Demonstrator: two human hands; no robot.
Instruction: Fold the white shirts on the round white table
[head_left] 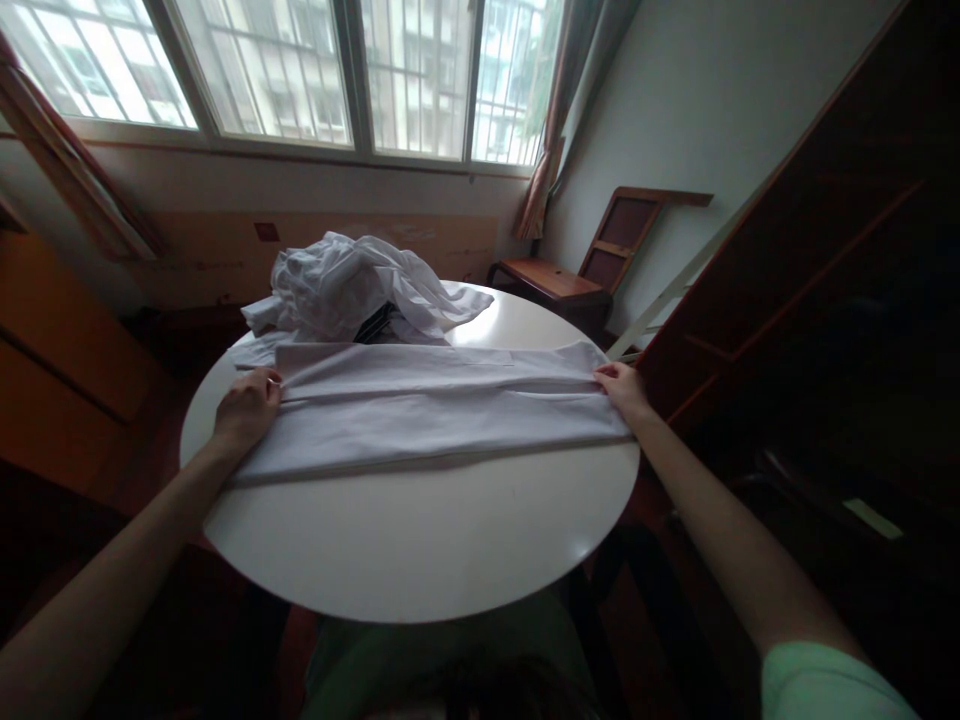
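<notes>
A white garment [435,420], folded into a long strip, lies across the round table, with a crease running along its length. It looks like a shirt, but its collar and sleeves do not show. My left hand [251,408] pinches the strip's left end, fingers closed on the cloth. At the opposite end my right hand [621,388] grips the fabric between thumb and fingers, close to the table's right edge. Just behind the strip sits a crumpled heap of white clothes [337,285], with a dark striped patch showing at its front.
The white round table [420,550] has a glossy top. A wooden chair [555,280] stands beyond it by the wall. Dark wooden furniture [750,300] rises close on the right, and an orange-brown cabinet [67,350] is at the left. Barred windows [420,80] span the back.
</notes>
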